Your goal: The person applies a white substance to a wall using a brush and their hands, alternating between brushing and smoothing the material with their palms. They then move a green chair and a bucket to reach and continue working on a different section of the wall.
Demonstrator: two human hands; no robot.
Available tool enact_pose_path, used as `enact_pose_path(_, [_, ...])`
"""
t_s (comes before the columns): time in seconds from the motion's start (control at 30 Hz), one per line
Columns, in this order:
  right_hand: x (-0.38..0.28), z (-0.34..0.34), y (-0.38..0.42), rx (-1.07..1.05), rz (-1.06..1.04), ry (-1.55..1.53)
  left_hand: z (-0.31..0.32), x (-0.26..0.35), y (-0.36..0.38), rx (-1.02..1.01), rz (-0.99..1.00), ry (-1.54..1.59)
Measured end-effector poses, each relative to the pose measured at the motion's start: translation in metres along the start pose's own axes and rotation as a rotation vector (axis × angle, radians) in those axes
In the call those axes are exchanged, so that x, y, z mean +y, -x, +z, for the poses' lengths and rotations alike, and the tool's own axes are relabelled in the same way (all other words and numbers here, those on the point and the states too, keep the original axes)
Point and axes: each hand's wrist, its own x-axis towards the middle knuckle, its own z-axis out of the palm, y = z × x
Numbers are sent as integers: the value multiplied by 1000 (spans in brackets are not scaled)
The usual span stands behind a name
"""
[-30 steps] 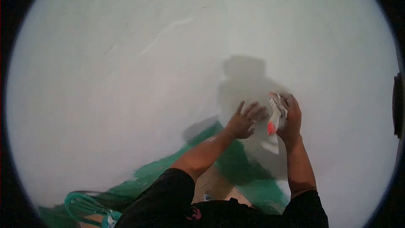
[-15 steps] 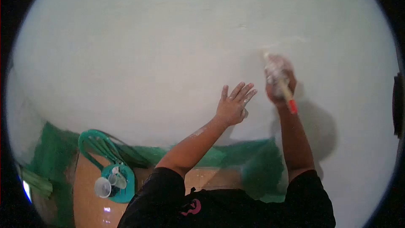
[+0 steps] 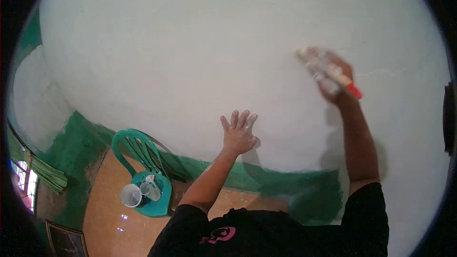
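Against the white wall (image 3: 190,57), my left hand (image 3: 239,133) lies with its fingers spread, white smears on the skin. Higher and to the right, my right hand (image 3: 331,74) is wrapped round a paintbrush (image 3: 343,81) with a pale handle and a red end. The brush's tip points up and left at the wall, and its bristles are blurred by motion. White paint coats the fingers of my right hand.
A green plastic chair (image 3: 164,190) stands at the lower left on the tiled floor (image 3: 109,200), bearing a white bucket (image 3: 130,195) and a clear cup (image 3: 151,191). Green paint (image 3: 309,195) covers the lower wall. A green curtain (image 3: 50,176) and a framed picture (image 3: 66,240) are at far left.
My left hand has moved left and slightly down in the view. My right hand has shifted right, with the brush tilted more sideways. The view has shifted, showing more window and a framed picture.
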Motion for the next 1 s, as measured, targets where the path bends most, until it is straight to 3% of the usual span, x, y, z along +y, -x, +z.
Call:
enact_pose_path(0.03, [-14,-12,-23,103,-36,14,-3,-3,-2,-81,-3,11])
enact_pose_path(0.07, [-38,-12,-40,215,221,-63,-9,-8,-4,-163,-8,21])
enact_pose_path(0.13, [-35,3,-46,379,76,-12,-18,-11,-6,-229,-18,61])
enact_pose_path(0.2, [-40,35,-24,303,19,-66,-7,-15,-2,-172,39,80])
enact_pose_path(0.27, [-60,71,1,-10,-97,303,-1,-20,0,-113,66,108])
enact_pose_path(0.3, [-63,95,20,-144,-118,341,-8,-21,0,-149,69,95])
enact_pose_path(0.33, [-71,115,36,-168,-87,170,-12,-22,-1,-186,70,80])
enact_pose_path(0.4, [-96,121,34,-303,-147,176,-8,-27,-3,-248,91,44])
enact_pose_path(0.5, [-92,128,18,-517,-32,-98,-12,-34,-1,-283,131,57])
enact_pose_path(0.57, [-70,116,-13,-350,-109,-379,-24,-34,1,-280,165,114])
enact_pose_path(0.6, [-79,103,-34,-306,73,-166,-19,-37,3,-278,164,113])
enact_pose_path(0.67, [-77,79,-65,-40,-104,-91,-2,-46,7,-159,246,141])
enact_pose_path(0.7, [-86,77,-73,73,80,-150,-2,-50,9,-139,261,96])
enact_pose_path(0.8, [-85,91,-76,275,13,-90,0,-71,17,-145,287,92])
enact_pose_path(0.87, [-105,124,-52,254,172,-171,-9,-88,23,-143,219,71])
enact_pose_path(0.93, [-111,165,-10,76,98,-48,-18,-109,33,-148,147,45])
enact_pose_path(0.97, [-119,189,13,24,192,-211,-22,-122,38,-143,44,49])
enact_pose_path(1.0, [-137,199,26,-88,108,-21,-25,-135,42,-137,-61,54])
